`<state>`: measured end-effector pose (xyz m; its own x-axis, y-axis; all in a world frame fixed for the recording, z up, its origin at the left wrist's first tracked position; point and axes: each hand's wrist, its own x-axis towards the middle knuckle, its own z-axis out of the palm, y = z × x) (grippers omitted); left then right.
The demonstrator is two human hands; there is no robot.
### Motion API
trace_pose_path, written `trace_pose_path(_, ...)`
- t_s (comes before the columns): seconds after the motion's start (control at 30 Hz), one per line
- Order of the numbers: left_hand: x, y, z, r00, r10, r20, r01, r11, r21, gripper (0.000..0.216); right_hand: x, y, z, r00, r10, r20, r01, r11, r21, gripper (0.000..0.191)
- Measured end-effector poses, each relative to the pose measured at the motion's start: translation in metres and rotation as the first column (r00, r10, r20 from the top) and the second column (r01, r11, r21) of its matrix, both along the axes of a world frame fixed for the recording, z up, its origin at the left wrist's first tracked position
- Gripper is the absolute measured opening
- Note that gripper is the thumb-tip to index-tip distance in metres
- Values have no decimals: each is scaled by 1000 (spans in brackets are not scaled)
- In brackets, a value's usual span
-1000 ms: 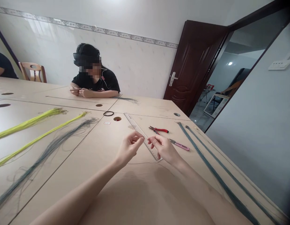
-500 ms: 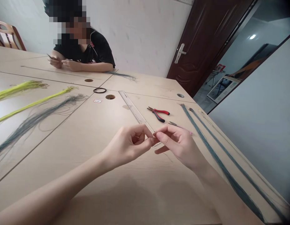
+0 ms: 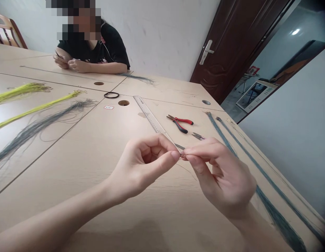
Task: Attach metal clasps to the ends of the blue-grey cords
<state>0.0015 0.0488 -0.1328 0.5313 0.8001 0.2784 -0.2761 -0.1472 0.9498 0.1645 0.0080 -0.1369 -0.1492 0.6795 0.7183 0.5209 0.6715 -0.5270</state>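
My left hand (image 3: pixel 143 164) and my right hand (image 3: pixel 222 175) are raised above the table (image 3: pixel 99 168), fingertips meeting in a pinch. Between them I grip a thin grey cord end (image 3: pixel 179 147), too small to see clearly; a fine strand trails down from it (image 3: pixel 190 172). Just behind the hands lies a clear ruler (image 3: pixel 149 115). Red-handled pliers (image 3: pixel 180 123) and a small cutter (image 3: pixel 198 136) lie to its right.
Long grey-blue cord bundles (image 3: pixel 230 143) run along the table's right edge. Yellow cords (image 3: pixel 36 108) and loose grey cords (image 3: pixel 39 126) lie at the left. A black ring (image 3: pixel 111 95) sits near a table hole (image 3: pixel 124 103). Another person (image 3: pixel 91 52) works at the far side. A door (image 3: pixel 220 52) stands open.
The camera has tilted down and moved closer. Both hands have risen nearer to me, and the fingertips have come together in a pinch on the cord end.
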Motion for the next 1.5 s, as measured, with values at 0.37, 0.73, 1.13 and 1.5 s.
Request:
trace_pose_path(0.37, 0, -5, -6, 975, 207, -80, -178, 946, 271, 12, 1, -4, 13, 918, 123, -376, -323, 783, -532, 27)
trace_pose_path(0.73, 2, -9, -3, 978, 186, -93, -168, 971, 172, 11, -9, -10, 9, 988, 27, -155, -71, 957, -280, 12)
trace_pose_path(1.13, 4, -16, 0, 982, 185, -32, -182, 980, 84, 7, -8, -11, 0, 977, 141, -158, -151, 987, -52, 15)
trace_pose_path(1.5, 5, -18, -1, 986, 165, -8, -163, 982, 98, 9, -8, -11, 0, 977, 157, -145, -161, 987, -17, 17)
